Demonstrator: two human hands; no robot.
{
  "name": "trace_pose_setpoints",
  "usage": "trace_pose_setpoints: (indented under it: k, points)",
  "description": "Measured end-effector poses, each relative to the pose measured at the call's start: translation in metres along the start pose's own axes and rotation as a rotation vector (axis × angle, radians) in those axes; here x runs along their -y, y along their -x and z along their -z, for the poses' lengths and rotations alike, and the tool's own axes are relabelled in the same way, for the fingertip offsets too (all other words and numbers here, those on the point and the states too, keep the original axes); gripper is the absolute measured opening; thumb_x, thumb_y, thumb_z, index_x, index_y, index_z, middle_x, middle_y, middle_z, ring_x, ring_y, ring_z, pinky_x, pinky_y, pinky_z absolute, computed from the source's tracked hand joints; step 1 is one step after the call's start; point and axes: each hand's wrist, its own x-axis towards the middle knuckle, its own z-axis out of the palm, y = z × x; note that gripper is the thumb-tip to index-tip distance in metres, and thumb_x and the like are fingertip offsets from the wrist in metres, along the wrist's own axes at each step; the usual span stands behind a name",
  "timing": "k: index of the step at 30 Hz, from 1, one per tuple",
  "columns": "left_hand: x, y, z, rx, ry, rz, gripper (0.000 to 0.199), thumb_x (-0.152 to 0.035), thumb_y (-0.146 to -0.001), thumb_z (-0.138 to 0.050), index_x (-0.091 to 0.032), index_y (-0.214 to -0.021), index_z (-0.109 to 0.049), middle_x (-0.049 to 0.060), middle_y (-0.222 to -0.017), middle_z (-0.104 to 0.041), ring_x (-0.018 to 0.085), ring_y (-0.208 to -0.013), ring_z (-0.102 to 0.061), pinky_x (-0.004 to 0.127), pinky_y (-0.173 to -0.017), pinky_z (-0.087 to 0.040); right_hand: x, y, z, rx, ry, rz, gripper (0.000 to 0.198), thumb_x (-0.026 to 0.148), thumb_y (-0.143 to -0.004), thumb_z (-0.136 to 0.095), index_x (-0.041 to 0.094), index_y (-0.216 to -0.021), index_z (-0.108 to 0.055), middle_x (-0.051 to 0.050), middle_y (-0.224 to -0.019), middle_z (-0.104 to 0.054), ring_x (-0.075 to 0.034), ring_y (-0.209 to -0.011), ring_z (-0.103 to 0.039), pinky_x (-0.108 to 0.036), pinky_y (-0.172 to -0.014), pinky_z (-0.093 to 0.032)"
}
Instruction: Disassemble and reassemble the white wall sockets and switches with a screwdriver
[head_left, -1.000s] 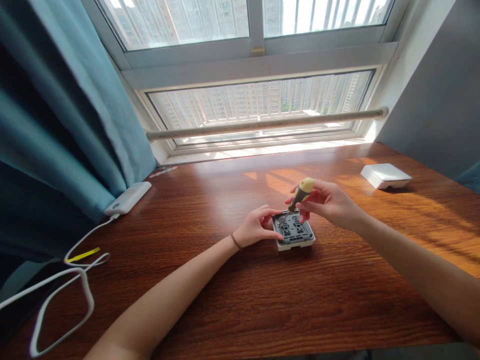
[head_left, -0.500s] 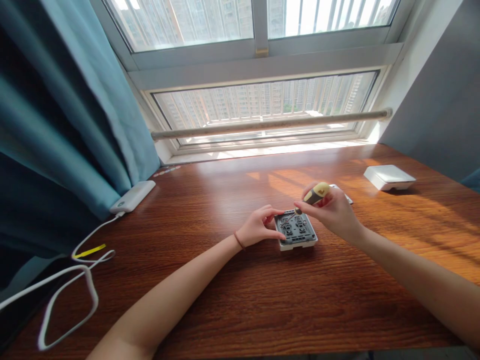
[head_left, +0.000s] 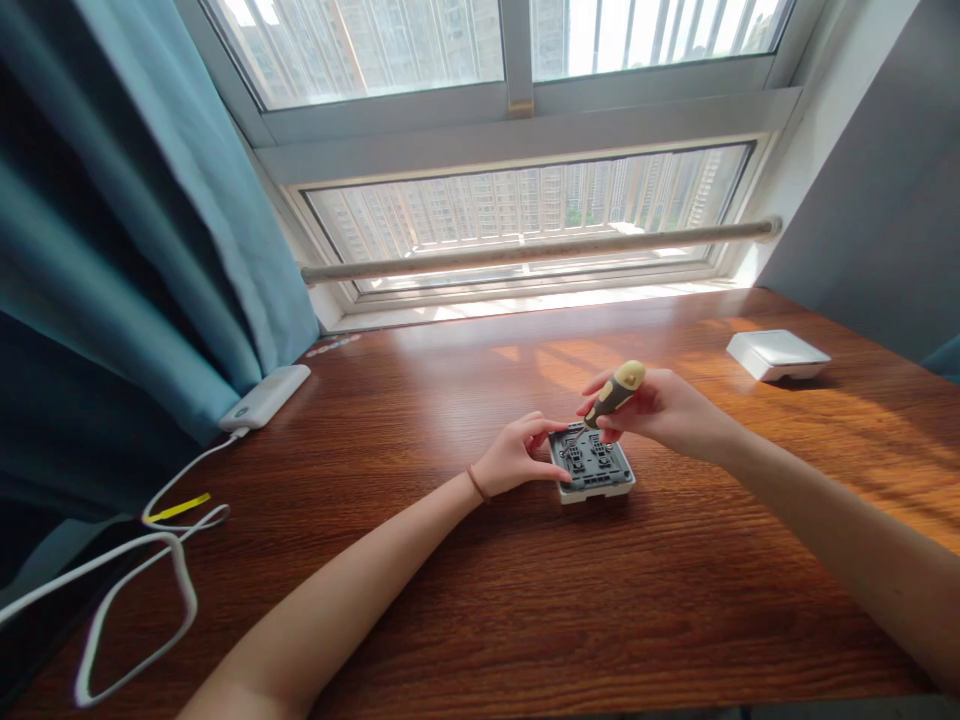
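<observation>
Far left, a white cable [head_left: 185, 572] plugs into a white device [head_left: 268, 396]. Midway across the wooden surface [head_left: 525, 600], the left hand [head_left: 514, 456], thumb and fingers spread, holds the left corners of a square grey panel [head_left: 604, 474]. The right hand [head_left: 661, 412] pinches a tilted yellow-and-dark screwdriver [head_left: 613, 396], shaft slanting toward the panel's left part. Farther right lies a white box [head_left: 780, 352].

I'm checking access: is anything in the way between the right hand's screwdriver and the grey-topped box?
Nothing visible does. The screwdriver in the right hand slants down over the left part of the grey-topped box; the left hand grips that side without blocking it. Whether it touches is too small to tell.
</observation>
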Motion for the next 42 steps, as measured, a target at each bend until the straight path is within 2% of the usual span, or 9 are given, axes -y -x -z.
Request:
trace_pose_setpoints:
  k: [3,8,11,14,19,28,32,38,42]
  points:
    - [0.002,0.0,-0.001,0.008,0.022,-0.006,0.058,-0.037,-0.056,-0.079,-0.017,-0.108,-0.06,-0.002,-0.078,-0.045,0.009,-0.065,-0.039,0.02,-0.058,-0.035,-0.006,0.001,-0.006,-0.083,0.077,0.044,0.021,0.031,-0.07,-0.069,0.016,-0.083,-0.061,-0.003,-0.075,-0.064,-0.012,-0.054,-0.059,-0.029,-0.053,-0.051]
    - [0.003,0.0,-0.002,0.004,0.021,-0.002,0.059,-0.038,-0.056,-0.079,-0.017,-0.107,-0.06,-0.003,-0.074,-0.042,0.009,-0.065,-0.038,0.02,-0.057,-0.035,-0.022,0.001,-0.02,-0.373,0.295,0.158,0.028,0.036,-0.062,-0.075,0.016,-0.07,-0.057,-0.002,-0.065,-0.062,-0.015,-0.057,-0.058,-0.027,-0.05,-0.049]
    - [0.003,0.0,-0.001,-0.004,0.0,-0.006,0.058,-0.039,-0.056,-0.079,-0.016,-0.106,-0.061,-0.004,-0.072,-0.04,0.009,-0.063,-0.037,0.02,-0.057,-0.034,-0.03,-0.001,-0.024,-0.46,0.293,0.167,0.029,0.036,-0.064,-0.073,0.017,-0.069,-0.052,0.001,-0.057,-0.057,-0.013,-0.05,-0.055,-0.025,-0.044,-0.045]
    - [0.003,0.0,-0.001,-0.005,-0.002,-0.008,0.059,-0.04,-0.056,-0.078,-0.016,-0.107,-0.061,-0.003,-0.072,-0.041,0.009,-0.063,-0.037,0.02,-0.057,-0.034,-0.033,-0.003,-0.023,-0.409,0.205,0.16,0.028,0.035,-0.065,-0.072,0.017,-0.073,-0.052,0.002,-0.059,-0.056,-0.011,-0.046,-0.054,-0.023,-0.04,-0.044]
    - [0.005,0.0,-0.001,0.016,0.001,-0.007,0.06,-0.039,-0.057,-0.078,-0.017,-0.109,-0.059,-0.002,-0.076,-0.044,0.009,-0.064,-0.038,0.02,-0.056,-0.035,-0.022,-0.004,-0.019,-0.258,0.006,0.116,0.038,0.029,-0.067,-0.071,0.019,-0.097,-0.05,-0.002,-0.09,-0.059,-0.008,-0.049,-0.056,-0.024,-0.044,-0.05]
    - [0.001,0.001,0.0,0.018,-0.034,-0.019,0.059,-0.039,-0.058,-0.078,-0.018,-0.11,-0.059,-0.003,-0.076,-0.042,0.009,-0.065,-0.038,0.02,-0.058,-0.033,0.009,0.006,-0.002,-0.026,0.045,0.197,0.056,0.021,-0.081,-0.058,0.028,-0.128,-0.029,-0.01,-0.12,-0.05,-0.013,-0.069,-0.065,-0.031,-0.061,-0.055]
    - [0.001,0.0,-0.001,0.005,-0.061,-0.017,0.06,-0.039,-0.057,-0.078,-0.018,-0.109,-0.059,-0.004,-0.073,-0.04,0.009,-0.065,-0.037,0.02,-0.058,-0.033,0.008,0.006,0.003,0.042,0.086,0.231,0.046,0.022,-0.087,-0.049,0.028,-0.129,-0.03,-0.008,-0.112,-0.056,-0.014,-0.07,-0.065,-0.033,-0.065,-0.056]
    - [0.001,0.0,-0.001,0.012,-0.047,-0.025,0.059,-0.039,-0.057,-0.078,-0.017,-0.109,-0.059,-0.004,-0.073,-0.04,0.009,-0.064,-0.037,0.02,-0.057,-0.033,0.005,0.008,-0.002,-0.04,0.17,0.263,0.024,0.026,-0.081,-0.058,0.024,-0.101,-0.045,-0.002,-0.092,-0.063,-0.008,-0.054,-0.058,-0.021,-0.042,-0.047]
    - [0.001,-0.001,-0.001,0.012,-0.055,-0.012,0.06,-0.04,-0.057,-0.078,-0.017,-0.11,-0.059,-0.003,-0.075,-0.042,0.009,-0.065,-0.039,0.02,-0.058,-0.034,-0.002,0.006,-0.007,-0.309,0.299,0.312,0.031,0.028,-0.071,-0.07,0.022,-0.087,-0.044,0.002,-0.075,-0.062,-0.011,-0.06,-0.059,-0.021,-0.046,-0.045]
